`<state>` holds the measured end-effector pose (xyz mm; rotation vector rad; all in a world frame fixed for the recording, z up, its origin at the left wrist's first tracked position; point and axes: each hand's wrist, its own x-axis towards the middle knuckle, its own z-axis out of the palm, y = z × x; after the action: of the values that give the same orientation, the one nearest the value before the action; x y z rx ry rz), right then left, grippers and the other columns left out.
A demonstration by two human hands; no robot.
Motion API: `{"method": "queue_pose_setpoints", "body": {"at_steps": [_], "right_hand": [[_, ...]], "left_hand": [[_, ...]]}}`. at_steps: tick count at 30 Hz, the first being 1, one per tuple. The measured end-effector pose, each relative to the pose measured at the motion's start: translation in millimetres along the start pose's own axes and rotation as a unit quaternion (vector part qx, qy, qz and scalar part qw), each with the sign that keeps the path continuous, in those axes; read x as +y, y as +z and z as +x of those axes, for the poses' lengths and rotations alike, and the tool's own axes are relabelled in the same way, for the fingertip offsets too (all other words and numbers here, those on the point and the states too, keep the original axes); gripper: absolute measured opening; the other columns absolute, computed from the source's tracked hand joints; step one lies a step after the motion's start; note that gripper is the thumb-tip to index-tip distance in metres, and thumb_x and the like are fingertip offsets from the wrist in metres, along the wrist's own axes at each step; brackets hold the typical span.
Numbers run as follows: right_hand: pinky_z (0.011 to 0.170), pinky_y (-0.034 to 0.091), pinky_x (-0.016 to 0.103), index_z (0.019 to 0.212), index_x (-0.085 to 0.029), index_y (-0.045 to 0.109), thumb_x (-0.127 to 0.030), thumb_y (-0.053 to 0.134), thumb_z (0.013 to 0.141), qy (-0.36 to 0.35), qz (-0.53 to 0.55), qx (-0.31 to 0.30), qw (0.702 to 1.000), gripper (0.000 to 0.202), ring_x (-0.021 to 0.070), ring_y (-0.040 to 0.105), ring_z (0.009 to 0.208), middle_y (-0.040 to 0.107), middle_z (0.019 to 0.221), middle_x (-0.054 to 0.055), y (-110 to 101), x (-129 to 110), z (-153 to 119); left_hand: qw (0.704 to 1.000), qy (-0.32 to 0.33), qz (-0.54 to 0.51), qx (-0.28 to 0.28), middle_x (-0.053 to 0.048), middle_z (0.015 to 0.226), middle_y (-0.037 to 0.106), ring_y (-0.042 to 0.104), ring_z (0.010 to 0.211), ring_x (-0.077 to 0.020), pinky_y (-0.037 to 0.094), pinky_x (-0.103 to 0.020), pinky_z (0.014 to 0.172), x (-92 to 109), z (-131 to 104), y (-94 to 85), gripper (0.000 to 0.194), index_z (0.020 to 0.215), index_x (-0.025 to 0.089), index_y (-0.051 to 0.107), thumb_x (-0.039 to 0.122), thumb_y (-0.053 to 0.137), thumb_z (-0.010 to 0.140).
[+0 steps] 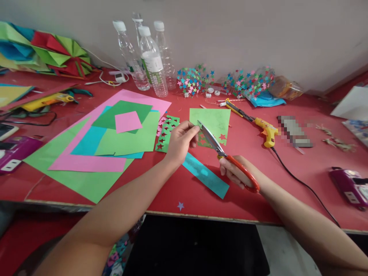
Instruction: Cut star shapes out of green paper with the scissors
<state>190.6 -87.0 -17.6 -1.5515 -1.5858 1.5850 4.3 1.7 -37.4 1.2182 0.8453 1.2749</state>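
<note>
My right hand grips red-handled scissors, their blades pointing up and left. Close to the scissor tips, my left hand is pinched, thumb against fingers; whatever lies in the pinch is too small or hidden to make out. Behind the blades lies a light green sheet with star-shaped holes along its lower edge. A green strip with star cut-outs lies just left of my left hand. Beneath both hands a blue paper strip rests slantwise on the table. One small purple star lies near the front edge.
Coloured paper sheets overlap at left. Plastic bottles and star-covered balls stand along the wall. To the right are a yellow glue gun with a trailing cord and a purple power strip. The red table ends close in front.
</note>
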Motion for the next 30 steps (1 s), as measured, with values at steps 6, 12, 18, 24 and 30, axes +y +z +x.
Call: {"method": "queue_pose_setpoints", "body": {"at_steps": [6, 12, 18, 24, 30], "right_hand": [[0.037, 0.029, 0.021, 0.069, -0.017, 0.053, -0.066, 0.041, 0.089, -0.018, -0.003, 0.001, 1.0, 0.055, 0.0056, 0.032, 0.026, 0.039, 0.031, -0.008, 0.0, 3.0, -0.2], [0.035, 0.027, 0.02, 0.064, -0.018, 0.051, -0.066, 0.047, 0.086, 0.007, -0.001, 0.01, 1.0, 0.053, 0.0061, 0.034, 0.025, 0.041, 0.031, -0.007, -3.1, 1.9, -1.2], [0.035, 0.028, 0.021, 0.064, -0.018, 0.052, -0.063, 0.047, 0.088, 0.0, -0.006, 0.017, 1.0, 0.052, 0.0061, 0.032, 0.026, 0.04, 0.031, -0.007, -8.5, 2.5, -1.0], [0.036, 0.029, 0.021, 0.065, -0.018, 0.053, -0.064, 0.047, 0.088, -0.022, 0.001, 0.005, 1.0, 0.052, 0.0056, 0.033, 0.027, 0.04, 0.033, -0.007, -12.2, 5.5, -1.0], [0.039, 0.032, 0.022, 0.063, -0.019, 0.051, -0.061, 0.049, 0.087, -0.021, 0.0, 0.021, 1.0, 0.049, 0.0061, 0.034, 0.027, 0.041, 0.031, -0.007, -5.1, 1.6, -0.1]], "left_hand": [[1.0, 0.008, 0.002, -0.012, 0.006, 0.05, 0.052, 0.044, 0.039, -0.0041, 0.035, -0.017, 0.037, -0.1, 0.8, -1.3, 0.021, 0.063, 0.02, 0.052, 0.028, 0.06, 0.081], [1.0, 0.001, 0.0, -0.015, 0.005, 0.05, 0.053, 0.045, 0.04, -0.0042, 0.036, -0.017, 0.038, 0.9, 1.0, -2.9, 0.021, 0.063, 0.02, 0.052, 0.027, 0.061, 0.08], [1.0, 0.003, 0.009, -0.016, 0.005, 0.05, 0.052, 0.044, 0.039, -0.0042, 0.035, -0.016, 0.037, 2.6, 3.8, -4.7, 0.019, 0.063, 0.019, 0.054, 0.028, 0.062, 0.078], [1.0, 0.02, -0.006, 0.016, 0.006, 0.05, 0.052, 0.043, 0.038, -0.0037, 0.032, -0.016, 0.034, 6.2, 9.0, -8.5, 0.014, 0.068, 0.019, 0.056, 0.027, 0.059, 0.079], [0.999, -0.008, -0.008, -0.038, 0.005, 0.05, 0.055, 0.046, 0.034, -0.0048, 0.033, -0.018, 0.033, 7.3, 6.6, -6.5, 0.022, 0.068, 0.019, 0.055, 0.036, 0.06, 0.081]]}}
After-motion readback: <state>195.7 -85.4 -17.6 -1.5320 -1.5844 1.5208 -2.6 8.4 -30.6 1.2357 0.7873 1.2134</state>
